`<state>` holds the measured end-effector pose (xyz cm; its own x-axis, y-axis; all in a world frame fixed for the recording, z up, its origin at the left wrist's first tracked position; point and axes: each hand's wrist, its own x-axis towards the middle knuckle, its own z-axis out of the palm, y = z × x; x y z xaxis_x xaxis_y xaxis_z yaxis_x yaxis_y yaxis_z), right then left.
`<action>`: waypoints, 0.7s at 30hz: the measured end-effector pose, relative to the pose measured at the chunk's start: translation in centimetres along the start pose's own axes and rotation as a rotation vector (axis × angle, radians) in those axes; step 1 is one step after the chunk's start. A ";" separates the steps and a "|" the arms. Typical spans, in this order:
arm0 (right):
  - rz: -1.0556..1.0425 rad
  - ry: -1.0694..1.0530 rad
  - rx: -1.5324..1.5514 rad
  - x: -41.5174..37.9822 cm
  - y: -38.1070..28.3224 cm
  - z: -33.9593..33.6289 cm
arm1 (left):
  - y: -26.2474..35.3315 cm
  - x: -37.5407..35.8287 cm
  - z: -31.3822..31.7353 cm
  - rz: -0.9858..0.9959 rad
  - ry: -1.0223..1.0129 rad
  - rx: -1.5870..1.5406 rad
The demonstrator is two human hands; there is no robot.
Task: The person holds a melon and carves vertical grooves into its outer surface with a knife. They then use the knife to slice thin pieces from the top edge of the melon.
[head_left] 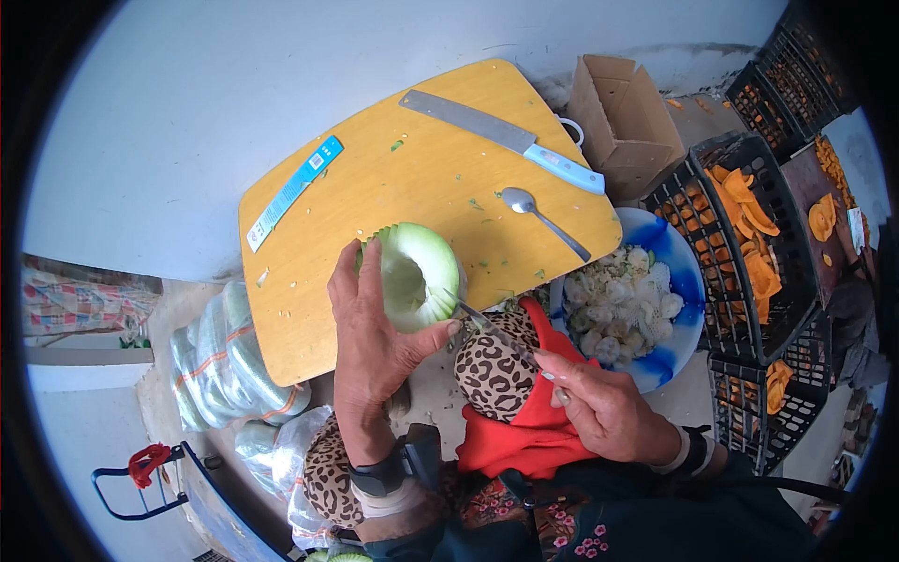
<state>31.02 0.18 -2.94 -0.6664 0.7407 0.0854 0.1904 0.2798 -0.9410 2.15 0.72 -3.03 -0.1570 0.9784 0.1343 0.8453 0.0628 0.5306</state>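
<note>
A hollowed, pale-green melon piece (434, 259), its rim notched in places, is held over the near edge of the yellow table (375, 187). My left hand (370, 328) is wrapped round its left and near side, with the thumb below the opening. In my right hand (604, 407) is a thin carving knife (493, 330), whose tip touches the melon's lower right rim. The far end of its handle is hidden in my fist. A spoon (543, 221) and a large kitchen knife (496, 136) with a light-blue handle lie on the table, beyond the melon.
A blue-and-white basin (676, 328) of pale scooped-out pulp stands right of the table. Black crates (740, 234) hold orange pieces. Behind are a cardboard box (626, 117) and, leftward, wrapped melons (234, 361). A blue-white strip (295, 192) lies on the table. Another person's arm shows far right.
</note>
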 end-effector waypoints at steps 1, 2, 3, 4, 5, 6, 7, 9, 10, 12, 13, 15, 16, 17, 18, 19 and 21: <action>-0.012 0.010 -0.006 0.0 0.1 0.1 | 0.0 0.0 0.0 0.001 0.000 0.003; -0.025 0.020 -0.013 0.1 0.1 0.1 | 0.1 0.0 0.0 0.000 0.000 0.002; -0.012 0.014 -0.005 0.0 0.1 0.1 | 0.1 0.0 0.0 -0.001 0.000 0.002; 0.003 0.008 0.003 0.1 0.0 0.1 | 0.1 0.0 0.0 -0.002 0.000 0.001; 0.016 0.002 0.011 0.1 -0.1 0.0 | 0.1 0.1 0.0 -0.003 0.000 0.000; 0.010 0.004 0.010 0.0 0.0 0.1 | 0.2 0.1 -0.1 -0.004 0.000 -0.001; 0.003 0.006 0.009 0.0 0.1 0.1 | 0.2 0.1 -0.1 -0.005 0.000 -0.001; 0.000 0.006 0.012 -0.1 0.1 0.1 | 0.2 0.1 -0.1 -0.009 -0.001 -0.004; 0.003 0.005 0.016 -0.1 0.1 0.1 | 0.2 0.1 0.0 -0.010 -0.001 -0.005; 0.007 0.004 0.012 0.0 0.0 0.1 | 0.0 0.0 0.0 -0.008 0.002 -0.017; 0.008 0.005 0.004 0.0 0.0 0.1 | 0.0 0.0 0.0 -0.007 0.003 -0.023; 0.005 0.009 -0.004 0.0 0.0 0.2 | 0.0 0.0 0.0 -0.009 -0.001 -0.011; 0.003 0.012 -0.006 0.0 0.1 0.2 | 0.0 0.0 0.0 -0.009 -0.003 -0.006; 0.001 0.015 -0.007 0.1 0.1 0.2 | 0.0 0.1 0.1 0.003 0.005 -0.024; 0.010 0.009 -0.025 0.1 -0.1 0.1 | -0.1 0.1 0.1 0.015 0.012 -0.043; 0.019 0.003 -0.043 0.1 -0.3 0.0 | -0.1 0.0 0.1 0.027 0.019 -0.061; 0.017 0.006 -0.062 0.2 -0.4 -0.1 | 0.1 0.1 0.0 0.018 0.016 -0.059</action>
<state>30.83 0.27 -2.50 -0.6585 0.7492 0.0713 0.2466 0.3043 -0.9201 2.24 0.82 -3.00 -0.1507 0.9760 0.1570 0.8165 0.0333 0.5764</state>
